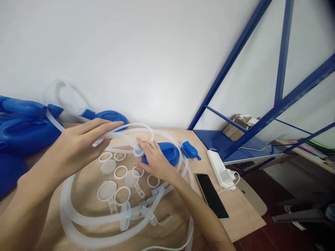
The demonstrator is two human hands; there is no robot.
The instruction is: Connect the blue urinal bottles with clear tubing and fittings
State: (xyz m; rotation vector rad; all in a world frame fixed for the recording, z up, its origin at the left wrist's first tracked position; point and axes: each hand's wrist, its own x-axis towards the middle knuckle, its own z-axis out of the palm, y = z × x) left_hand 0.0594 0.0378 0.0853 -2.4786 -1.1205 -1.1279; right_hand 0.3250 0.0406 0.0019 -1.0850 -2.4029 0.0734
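So, left hand (78, 144) has the clear tube (119, 135) pinched above the table (244, 221), right hand (157, 160) grips the whitish cap (137, 152) beside the blue bottle (169, 152), can't tell if they're joined. Loose rings (122, 187) and thick hose (96, 241) clutter the space nearer in, with a phone (211, 196) and power strip (217, 166) further right.

Tubing (116, 135) is milky white, bottle (170, 153) blue, distant carton (233, 132) seemingly brown.
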